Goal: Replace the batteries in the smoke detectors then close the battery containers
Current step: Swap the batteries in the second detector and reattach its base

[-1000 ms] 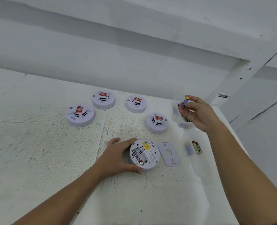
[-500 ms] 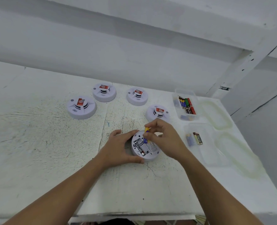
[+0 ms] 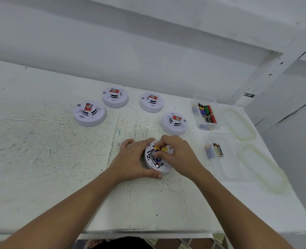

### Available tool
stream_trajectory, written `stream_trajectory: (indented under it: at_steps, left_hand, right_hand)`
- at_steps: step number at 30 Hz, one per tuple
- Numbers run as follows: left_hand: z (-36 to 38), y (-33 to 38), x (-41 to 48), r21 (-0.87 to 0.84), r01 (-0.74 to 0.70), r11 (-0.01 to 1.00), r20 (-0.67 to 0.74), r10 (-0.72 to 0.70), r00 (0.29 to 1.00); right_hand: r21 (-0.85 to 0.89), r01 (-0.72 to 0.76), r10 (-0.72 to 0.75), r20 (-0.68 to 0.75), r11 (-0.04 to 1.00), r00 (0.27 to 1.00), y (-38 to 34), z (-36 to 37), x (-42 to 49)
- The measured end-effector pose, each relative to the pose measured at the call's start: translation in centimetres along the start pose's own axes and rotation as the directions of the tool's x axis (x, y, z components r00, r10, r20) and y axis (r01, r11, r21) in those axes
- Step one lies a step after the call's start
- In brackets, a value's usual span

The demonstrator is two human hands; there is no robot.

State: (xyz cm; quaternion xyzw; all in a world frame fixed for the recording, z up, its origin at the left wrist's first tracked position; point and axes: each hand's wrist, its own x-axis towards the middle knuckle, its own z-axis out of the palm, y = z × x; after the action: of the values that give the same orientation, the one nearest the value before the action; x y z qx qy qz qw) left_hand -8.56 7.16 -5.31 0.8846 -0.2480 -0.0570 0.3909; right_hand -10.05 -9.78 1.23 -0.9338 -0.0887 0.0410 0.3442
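Right hand (image 3: 180, 157), a second ago at the battery tub (image 3: 195, 98) far-right of the upturned detector (image 3: 166, 170), now sits on that detector, fingers pinching a yellow-and-blue battery (image 3: 159, 149) into the open bay beside one already seated. Left hand (image 3: 132, 159) curls round the detector's left rim (steadying). Likely the last cell, then the cover.

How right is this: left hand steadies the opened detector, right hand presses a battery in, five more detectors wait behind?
One slip: the head view shows four more detectors behind, not five. The left hand steadies the opened detector; the right hand presses a battery in.
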Motion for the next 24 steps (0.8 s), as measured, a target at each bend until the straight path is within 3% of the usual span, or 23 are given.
stream_trajectory:
  at_steps: [17, 24]
  left_hand:
    - [0.7, -0.2, -0.3, 0.182, -0.035, 0.983, -0.047, 0.044, 0.998]
    - [0.8, -0.3, -0.4, 0.183, -0.028, 0.983, -0.053, 0.038, 0.998]
  right_hand:
    - [-0.055, -0.004, 0.014, 0.187, 0.998, 0.982, 0.1, -0.9, 0.9]
    - [-0.042, 0.002, 0.001, 0.075, 0.999, 0.997, 0.9, 0.7, 0.5]
